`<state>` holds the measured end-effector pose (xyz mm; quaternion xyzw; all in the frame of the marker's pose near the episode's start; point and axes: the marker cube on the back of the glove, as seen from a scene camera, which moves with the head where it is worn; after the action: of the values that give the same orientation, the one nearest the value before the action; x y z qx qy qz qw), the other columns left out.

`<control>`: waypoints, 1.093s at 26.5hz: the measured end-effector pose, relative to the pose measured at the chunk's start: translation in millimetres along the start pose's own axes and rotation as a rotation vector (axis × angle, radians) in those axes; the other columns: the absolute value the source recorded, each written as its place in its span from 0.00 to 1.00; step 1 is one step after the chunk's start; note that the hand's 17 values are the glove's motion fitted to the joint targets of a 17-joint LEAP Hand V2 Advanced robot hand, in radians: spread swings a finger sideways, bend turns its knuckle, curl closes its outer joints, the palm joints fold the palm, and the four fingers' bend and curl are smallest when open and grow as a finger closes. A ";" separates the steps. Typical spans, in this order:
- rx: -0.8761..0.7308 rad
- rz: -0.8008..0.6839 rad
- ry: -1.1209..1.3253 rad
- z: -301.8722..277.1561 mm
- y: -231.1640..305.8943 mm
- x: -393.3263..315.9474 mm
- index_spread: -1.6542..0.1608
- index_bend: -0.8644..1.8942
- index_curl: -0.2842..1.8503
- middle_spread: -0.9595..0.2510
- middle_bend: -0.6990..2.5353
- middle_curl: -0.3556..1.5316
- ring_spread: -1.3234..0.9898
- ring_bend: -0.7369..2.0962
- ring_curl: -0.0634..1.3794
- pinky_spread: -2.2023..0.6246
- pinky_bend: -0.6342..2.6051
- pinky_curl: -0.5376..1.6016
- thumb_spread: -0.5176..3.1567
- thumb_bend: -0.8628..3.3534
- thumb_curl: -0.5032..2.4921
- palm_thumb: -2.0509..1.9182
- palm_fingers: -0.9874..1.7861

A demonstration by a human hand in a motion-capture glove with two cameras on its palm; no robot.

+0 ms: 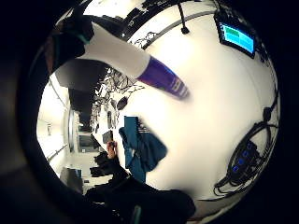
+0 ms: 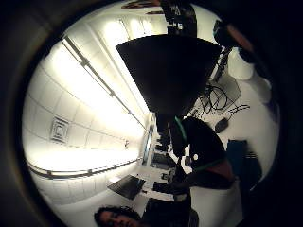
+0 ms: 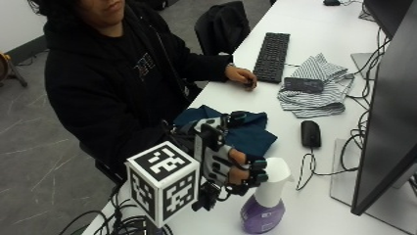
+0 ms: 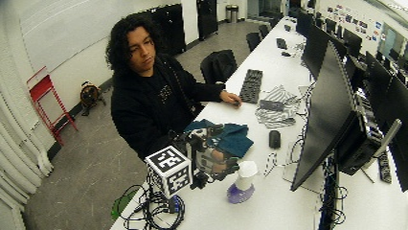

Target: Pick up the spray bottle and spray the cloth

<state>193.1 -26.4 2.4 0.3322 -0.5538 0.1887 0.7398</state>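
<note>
My hand point(image 3: 228, 164) grips the white neck of the upright spray bottle point(image 3: 266, 205); the blue cloth point(image 3: 251, 134) lies just beyond it on the tabletop point(image 3: 306, 63).

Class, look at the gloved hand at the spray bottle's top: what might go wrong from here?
1. The gloved right hand grips only the top of the spray bottle; lifted, the bottle might slip or tip.
2. The computer mouse, cables and monitor lie close by, so spray missing the blue cloth could wet them.
</note>
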 end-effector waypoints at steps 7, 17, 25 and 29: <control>0.106 0.053 0.048 11.2 -30.8 42.4 0.73 0.35 0.24 0.78 0.28 0.39 0.54 0.41 0.29 0.82 0.30 0.41 0.45 0.21 0.29 0.69 0.59; 0.021 0.073 0.065 35.8 -60.5 84.7 0.73 0.34 0.23 0.71 0.32 0.40 0.51 0.43 0.29 0.81 0.28 0.41 0.41 0.20 0.30 0.72 0.62; 0.269 -0.044 -0.001 54.6 -71.6 104.5 0.73 0.39 0.26 0.63 0.32 0.41 0.47 0.42 0.29 0.76 0.28 0.41 0.37 0.20 0.32 0.74 0.78; 0.369 -0.075 0.019 53.1 -72.7 104.1 0.73 0.36 0.27 0.62 0.34 0.43 0.47 0.44 0.32 0.71 0.31 0.43 0.32 0.20 0.34 0.75 0.84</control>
<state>236.1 -124.2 89.0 0.4806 -0.4903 0.2625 0.6780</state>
